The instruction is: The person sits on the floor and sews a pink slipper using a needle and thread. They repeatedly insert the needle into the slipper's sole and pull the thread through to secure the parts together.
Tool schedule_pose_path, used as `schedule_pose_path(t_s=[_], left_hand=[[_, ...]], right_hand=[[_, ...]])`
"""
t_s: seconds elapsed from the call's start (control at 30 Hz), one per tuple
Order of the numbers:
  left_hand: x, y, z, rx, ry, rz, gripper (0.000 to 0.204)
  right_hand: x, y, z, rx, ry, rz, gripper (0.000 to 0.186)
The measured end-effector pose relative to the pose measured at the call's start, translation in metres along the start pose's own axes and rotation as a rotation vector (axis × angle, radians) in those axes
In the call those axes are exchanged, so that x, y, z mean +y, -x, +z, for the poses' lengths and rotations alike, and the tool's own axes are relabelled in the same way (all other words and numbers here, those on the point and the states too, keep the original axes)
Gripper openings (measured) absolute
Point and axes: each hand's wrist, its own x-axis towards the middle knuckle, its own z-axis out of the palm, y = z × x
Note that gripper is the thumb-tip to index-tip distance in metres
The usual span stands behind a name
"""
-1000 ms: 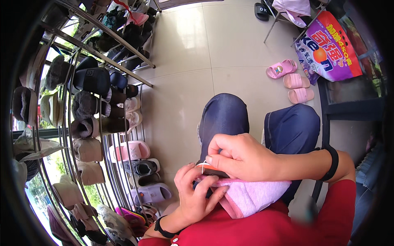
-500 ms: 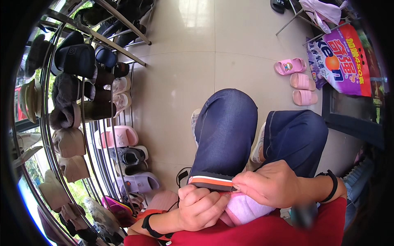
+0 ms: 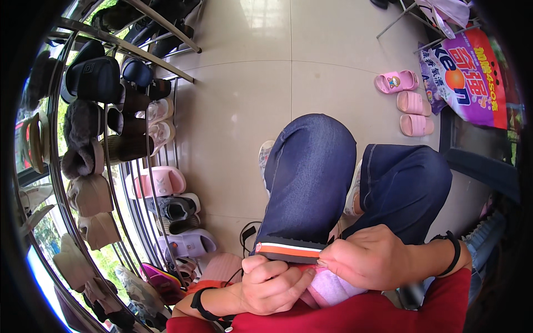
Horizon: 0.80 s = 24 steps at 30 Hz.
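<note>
A black sole with an orange and white stripe (image 3: 285, 250) rests against my left thigh, joined or pressed to a pink and lilac terry-cloth piece (image 3: 336, 286) below it; I cannot tell which. My left hand (image 3: 272, 283) has its fingers curled round the lower left of the sole and cloth. My right hand (image 3: 363, 258) pinches the right end of the sole at its seam with the cloth; anything thin between thumb and finger is too small to make out. My jeans-covered knees (image 3: 311, 155) lie beyond both hands.
Metal racks of shoes and slippers (image 3: 91, 72) line the left side by a window. Three pink slippers (image 3: 413, 102) lie on the tiled floor (image 3: 244, 83) at right, near a large purple-red bag (image 3: 466, 77) and a metal-legged stand (image 3: 397, 22). A dark cord (image 3: 249, 233) shows by my left leg.
Since a second ago both hands have moved lower, my right hand also rightward, exposing more of the striped sole. In the last half second they shifted only slightly.
</note>
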Motion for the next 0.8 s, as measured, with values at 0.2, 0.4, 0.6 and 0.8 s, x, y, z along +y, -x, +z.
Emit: schedule_pose_path(t_s=[0.2,0.4,0.6,0.8], left_hand=[[-0.0010,0.0022,-0.0010,-0.018,0.012,0.003,0.043],[-0.0010,0.0020,0.0003,-0.005,0.003,0.007,0.043],[-0.0013,0.0017,0.0010,0.008,-0.001,0.025,0.042],[-0.0018,0.0022,0.0007,0.010,-0.007,0.022,0.041]], right_hand=[[-0.0008,0.0009,0.0031,0.000,0.004,-0.039,0.014],[-0.0011,0.0003,0.0019,0.003,0.006,-0.041,0.014],[-0.0024,0.0009,0.0020,-0.003,0.011,-0.044,0.012],[-0.0024,-0.0010,0.0020,-0.024,0.033,-0.057,0.011]])
